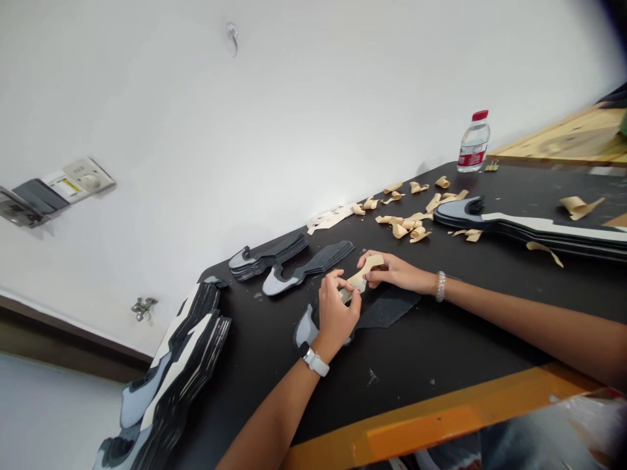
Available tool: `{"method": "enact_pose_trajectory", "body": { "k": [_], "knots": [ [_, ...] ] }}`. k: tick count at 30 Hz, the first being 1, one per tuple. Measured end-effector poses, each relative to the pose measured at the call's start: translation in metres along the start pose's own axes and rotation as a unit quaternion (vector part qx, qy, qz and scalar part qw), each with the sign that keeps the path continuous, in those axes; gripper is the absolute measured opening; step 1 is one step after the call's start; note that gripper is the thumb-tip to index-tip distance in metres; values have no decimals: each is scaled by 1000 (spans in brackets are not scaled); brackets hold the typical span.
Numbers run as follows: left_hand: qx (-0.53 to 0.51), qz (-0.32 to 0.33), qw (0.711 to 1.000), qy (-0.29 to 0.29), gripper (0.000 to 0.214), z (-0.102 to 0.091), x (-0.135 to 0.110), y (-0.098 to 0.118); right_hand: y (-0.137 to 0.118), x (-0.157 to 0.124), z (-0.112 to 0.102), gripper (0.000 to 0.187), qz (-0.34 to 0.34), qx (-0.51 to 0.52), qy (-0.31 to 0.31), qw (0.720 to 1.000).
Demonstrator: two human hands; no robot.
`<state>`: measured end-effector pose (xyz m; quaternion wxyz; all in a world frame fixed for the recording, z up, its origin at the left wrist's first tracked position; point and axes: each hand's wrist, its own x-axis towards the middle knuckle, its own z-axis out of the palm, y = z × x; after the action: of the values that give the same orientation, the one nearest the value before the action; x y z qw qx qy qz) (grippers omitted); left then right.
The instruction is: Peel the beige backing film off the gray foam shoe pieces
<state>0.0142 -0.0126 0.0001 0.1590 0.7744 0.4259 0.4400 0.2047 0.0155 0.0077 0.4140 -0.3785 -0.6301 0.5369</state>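
Note:
Both of my hands are raised just above the black table (416, 352), around a small cream-coloured shaped strip (368, 264). Its upper right end is pinched by my right hand (389, 271), which wears a beaded bracelet. At the strip's lower left end, the thumb and fingers of my left hand (339, 310) close on it; a white-banded watch is on that wrist. Below them a dark grey cut piece (386, 308) lies flat, its light grey curved end (306, 326) partly covered by my left hand. It looks like a shoe upper part.
Two stacks of similar cut pieces (274, 251) (308, 269) lie beyond my hands. Taller stacks (181, 365) line the left edge, another (539, 228) lies at right. Curled tan paper scraps (401, 225), white strips (330, 219) and a water bottle (473, 143) are near the wall.

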Motion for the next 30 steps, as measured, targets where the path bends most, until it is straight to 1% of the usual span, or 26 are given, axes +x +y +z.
{"method": "enact_pose_trajectory", "body": {
  "k": [6, 10, 13, 15, 19, 23, 26, 28, 30],
  "knots": [
    [-21, 8, 1000, -3, 30, -2, 1, 1, -7, -4, 3, 38, 45, 66, -15, 997],
    [-53, -1, 999, 11, 26, -4, 1, 3, -10, -4, 4, 36, 56, 102, 9, 993],
    [-72, -7, 997, 28, 31, -6, 2, 3, -8, -2, 2, 32, 48, 136, 39, 989],
    [-72, -3, 997, 32, 30, -6, 2, 3, -7, -1, 1, 32, 49, 147, 48, 987],
    [-56, -8, 998, 42, 20, -4, 3, -1, -5, -2, 0, 34, 55, 115, 22, 992],
    [-38, -12, 999, 34, 30, -3, 2, -3, -4, -3, 1, 33, 39, 66, -23, 997],
    [-13, 1, 1000, 16, 37, -3, 2, -1, -3, -2, 2, 32, 24, 61, -59, 996],
    [4, 17, 1000, 2, 37, -3, 1, 0, -2, -2, 2, 33, 18, 62, -71, 995],
    [12, 26, 1000, -9, 34, -3, 2, 1, -3, -3, 2, 34, 13, 57, -71, 996]
  ]
}}
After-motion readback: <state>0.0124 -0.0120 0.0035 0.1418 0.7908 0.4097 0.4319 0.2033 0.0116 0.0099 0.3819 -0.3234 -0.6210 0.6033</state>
